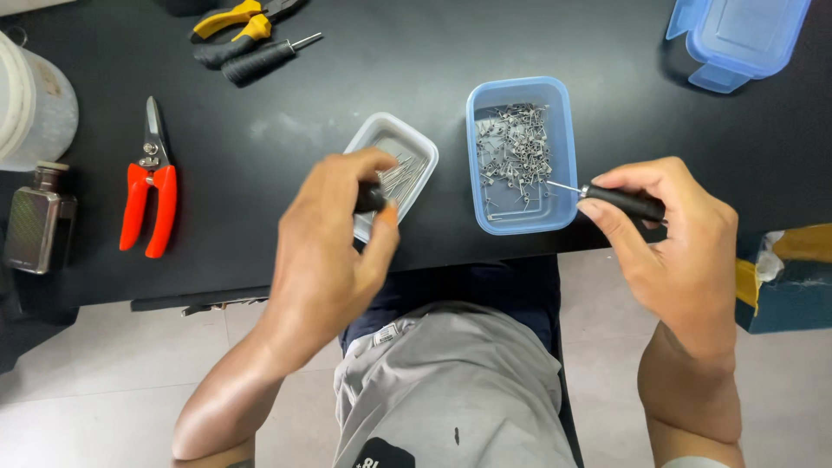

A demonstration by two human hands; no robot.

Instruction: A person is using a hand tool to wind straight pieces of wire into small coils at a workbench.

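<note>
Head view. My right hand (pixel 672 234) is closed on a black-handled tool (pixel 622 201), its thin tip over the blue tub (pixel 518 156) at 1 o'clock, full of small wire coils (pixel 513 149): light, springy, easily tangled, I'd judge; best taken by a leg. My left hand (pixel 334 238) pinches a dark grip (pixel 371 199) over the clear tray (pixel 392 169) of straight pins, 11 o'clock.

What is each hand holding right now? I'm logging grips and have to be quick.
Left hand: closed on a small dark-handled tool over the clear tray.
Right hand: closed on a black-handled tool, tip at the blue container.
</note>
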